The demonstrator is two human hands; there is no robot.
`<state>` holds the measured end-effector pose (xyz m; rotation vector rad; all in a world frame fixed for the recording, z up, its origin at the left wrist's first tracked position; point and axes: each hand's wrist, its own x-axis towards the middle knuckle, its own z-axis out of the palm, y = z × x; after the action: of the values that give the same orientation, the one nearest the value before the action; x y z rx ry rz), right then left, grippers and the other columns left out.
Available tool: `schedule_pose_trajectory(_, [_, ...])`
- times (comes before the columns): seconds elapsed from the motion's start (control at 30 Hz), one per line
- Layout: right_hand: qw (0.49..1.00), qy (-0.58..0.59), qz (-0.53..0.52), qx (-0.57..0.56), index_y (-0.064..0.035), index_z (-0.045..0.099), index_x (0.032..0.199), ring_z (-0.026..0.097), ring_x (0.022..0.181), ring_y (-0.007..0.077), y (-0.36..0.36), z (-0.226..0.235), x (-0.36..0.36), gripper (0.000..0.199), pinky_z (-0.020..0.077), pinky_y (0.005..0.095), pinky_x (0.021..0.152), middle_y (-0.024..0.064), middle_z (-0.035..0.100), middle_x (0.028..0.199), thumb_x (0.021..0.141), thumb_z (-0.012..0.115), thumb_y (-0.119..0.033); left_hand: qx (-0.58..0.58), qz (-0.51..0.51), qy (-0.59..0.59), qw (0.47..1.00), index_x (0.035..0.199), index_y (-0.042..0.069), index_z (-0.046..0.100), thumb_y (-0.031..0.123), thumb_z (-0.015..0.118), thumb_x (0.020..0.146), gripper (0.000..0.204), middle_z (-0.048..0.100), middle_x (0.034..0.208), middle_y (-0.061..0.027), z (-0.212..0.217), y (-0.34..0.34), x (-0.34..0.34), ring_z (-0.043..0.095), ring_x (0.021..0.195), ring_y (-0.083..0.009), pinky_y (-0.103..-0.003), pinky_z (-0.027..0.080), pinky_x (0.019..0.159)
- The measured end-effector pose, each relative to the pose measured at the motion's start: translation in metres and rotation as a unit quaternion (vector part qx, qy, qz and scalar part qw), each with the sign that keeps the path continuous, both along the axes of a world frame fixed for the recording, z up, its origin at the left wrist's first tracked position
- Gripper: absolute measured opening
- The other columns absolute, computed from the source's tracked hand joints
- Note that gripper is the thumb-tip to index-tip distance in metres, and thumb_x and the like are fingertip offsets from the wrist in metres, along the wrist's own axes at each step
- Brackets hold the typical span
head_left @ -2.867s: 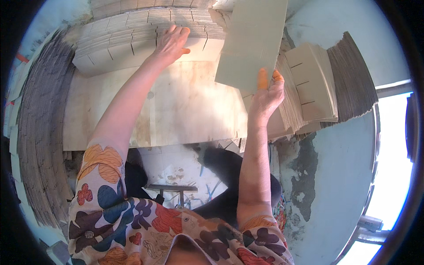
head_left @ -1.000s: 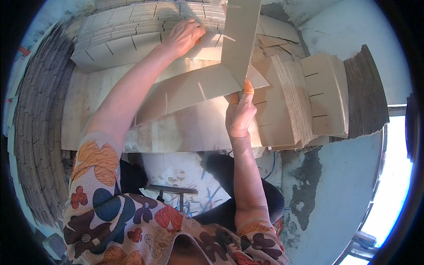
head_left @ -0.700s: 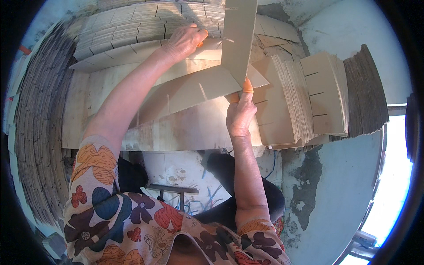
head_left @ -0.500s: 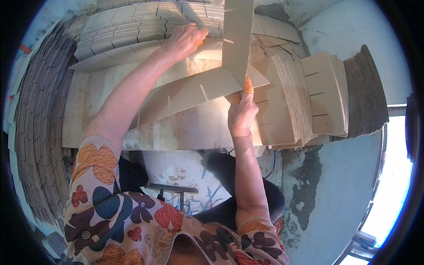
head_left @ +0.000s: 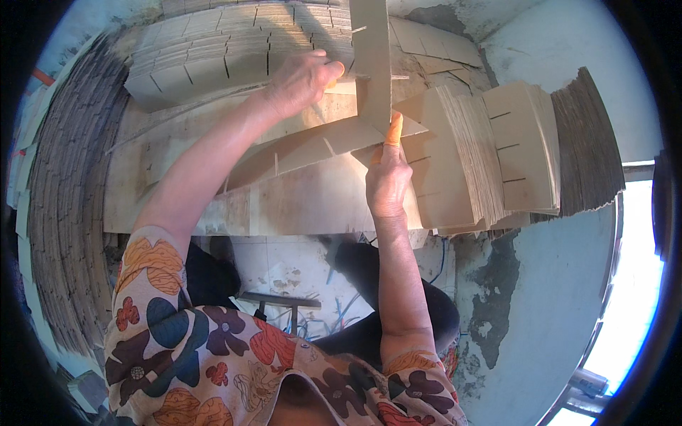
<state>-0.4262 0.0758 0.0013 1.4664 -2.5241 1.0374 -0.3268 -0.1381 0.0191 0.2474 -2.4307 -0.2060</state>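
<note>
My left hand [head_left: 304, 84] is closed on a long slotted cardboard strip [head_left: 346, 86], seen nearly edge-on. The strip's right end crosses the upright-running cardboard strip [head_left: 371, 53]. My right hand [head_left: 389, 177] pinches the near end of that second strip, its thumb stretched along the edge. A third slotted strip [head_left: 305, 149] slants from the lower left and crosses the second one beside my right fingers. Orange covers show on fingertips of both hands. How deep the slots interlock is hard to make out.
Beneath the strips lies a pale wooden board [head_left: 298, 209]. Stacked slotted cardboard [head_left: 199, 53] stands along the back. More cardboard stacks [head_left: 522, 153] lean at the right. A tall grey-brown stack [head_left: 67, 192] fills the left side. My knees are below the board's front edge.
My left hand has moved slightly nearer and to the right. Its strip has turned from face-on to nearly edge-on, and its end now shows past the crossing strip, which has shifted slightly left.
</note>
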Motion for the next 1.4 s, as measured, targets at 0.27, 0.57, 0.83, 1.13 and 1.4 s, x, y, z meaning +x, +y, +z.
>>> schedule_pose_trajectory(0.27, [1.0,0.019,-0.012,-0.008,-0.0219,0.018,0.148,0.065,0.077,0.0316,0.008,0.007,0.009,0.071,0.0538,0.0361,0.069,0.0193,0.064,0.101,0.088,0.049,0.001,-0.009,0.095,-0.121,0.988,0.077,0.001,0.054,0.0,0.058,0.073,0.006,0.056,0.068,-0.0157,-0.007,-0.009,0.003,0.058,0.077,-0.0331,-0.043,0.047,0.064])
schedule_pose_trajectory(0.57, [0.998,-0.023,-0.041,-0.044,-0.0229,0.022,0.147,0.065,0.08,0.0259,0.004,0.008,0.008,0.067,0.0533,0.0337,0.073,0.0162,0.065,0.103,0.09,0.049,-0.002,-0.044,0.075,0.002,0.996,0.076,0.003,0.052,0.008,0.065,0.074,0.014,0.058,0.07,-0.0144,-0.039,-0.039,-0.008,0.057,0.079,-0.0338,-0.041,0.048,0.073])
schedule_pose_trajectory(0.83, [0.998,-0.031,-0.012,-0.048,-0.0258,0.023,0.147,0.065,0.081,0.0266,0.005,-0.002,0.005,0.064,0.0523,0.0337,0.073,0.0175,0.065,0.101,0.092,0.053,-0.01,-0.007,0.089,-0.099,0.991,0.079,0.004,0.055,0.005,0.06,0.075,0.007,0.059,0.075,-0.012,-0.032,-0.04,-0.009,0.057,0.085,-0.028,-0.04,0.049,0.07])
schedule_pose_trajectory(1.13, [0.999,-0.017,0.007,-0.028,-0.0275,0.021,0.147,0.063,0.068,0.0261,0.003,-0.006,0.007,0.068,0.0516,0.0351,0.064,0.0167,0.064,0.082,0.091,0.052,-0.008,-0.013,0.092,-0.111,0.989,0.086,0.004,0.058,0.007,0.055,0.08,0.008,0.065,0.075,-0.0124,-0.021,-0.037,-0.012,0.063,0.077,-0.0317,-0.042,0.051,0.066])
schedule_pose_trajectory(1.4, [0.999,-0.002,0.028,-0.033,-0.0266,0.015,0.148,0.063,0.064,0.0269,0.005,-0.005,0.006,0.073,0.0511,0.0366,0.061,0.0173,0.063,0.076,0.089,0.052,-0.006,0.056,0.067,-0.145,0.986,0.087,0.002,0.054,0.009,0.054,0.083,0.008,0.065,0.075,-0.0173,-0.014,-0.025,-0.013,0.064,0.074,-0.0362,-0.044,0.05,0.062])
